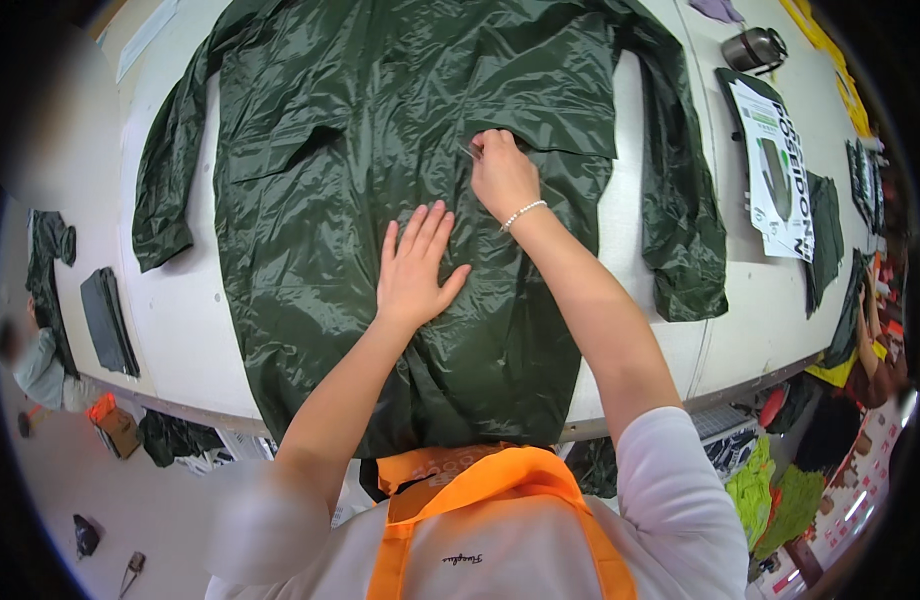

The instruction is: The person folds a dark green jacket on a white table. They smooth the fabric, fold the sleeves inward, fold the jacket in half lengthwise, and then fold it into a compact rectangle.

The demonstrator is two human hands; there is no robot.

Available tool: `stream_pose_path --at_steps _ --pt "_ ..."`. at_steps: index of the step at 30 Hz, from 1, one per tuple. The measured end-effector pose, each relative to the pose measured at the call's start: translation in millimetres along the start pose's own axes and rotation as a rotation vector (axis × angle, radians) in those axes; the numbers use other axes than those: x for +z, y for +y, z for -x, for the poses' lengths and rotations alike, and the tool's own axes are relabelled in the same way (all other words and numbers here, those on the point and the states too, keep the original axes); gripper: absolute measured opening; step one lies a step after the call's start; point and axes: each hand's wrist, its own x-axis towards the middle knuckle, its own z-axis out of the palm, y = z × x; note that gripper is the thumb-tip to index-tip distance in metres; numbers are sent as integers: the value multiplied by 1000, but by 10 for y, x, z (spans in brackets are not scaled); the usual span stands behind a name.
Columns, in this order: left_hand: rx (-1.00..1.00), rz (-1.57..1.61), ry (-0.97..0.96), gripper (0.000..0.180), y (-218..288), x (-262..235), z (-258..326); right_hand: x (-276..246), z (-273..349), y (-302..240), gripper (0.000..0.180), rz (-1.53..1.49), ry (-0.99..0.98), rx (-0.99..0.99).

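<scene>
A shiny dark green rain jacket [310, 220] lies spread on the white table, its sleeves out to both sides and its lower edge hanging over the near side. My left hand [415, 265] rests flat on the middle of the jacket, fingers stretched out. Up and to the right, my right hand [502, 175] is closed at the inner end of the right pocket flap [560, 143]. From its fingers a small, thin, pointed metal tool [470, 150] sticks out; most of it is hidden in the grip.
On the table [165, 330] at left lies a folded dark garment [108, 320]. At right are a printed sheet [770, 165] on folded dark garments and a metal flask [753, 48]. People work at both sides. A carton [115, 425] stands on the floor at left.
</scene>
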Motion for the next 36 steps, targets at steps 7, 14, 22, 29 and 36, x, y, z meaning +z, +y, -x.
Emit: stream_pose_path --at_steps 7,14,22,29,36 --pt "-1 0 34 68 33 10 16 -940 535 744 24 -400 559 380" --pt "34 -20 80 66 33 21 50 -929 684 765 23 -853 -93 684" --pt "90 -57 134 63 58 101 64 -1025 887 1173 32 -54 266 460" --pt "80 236 -79 81 -397 179 -117 -1548 1977 528 53 -534 -380 757" --pt "-215 479 575 39 -758 -869 1008 -1127 3805 590 22 -872 -569 1047"
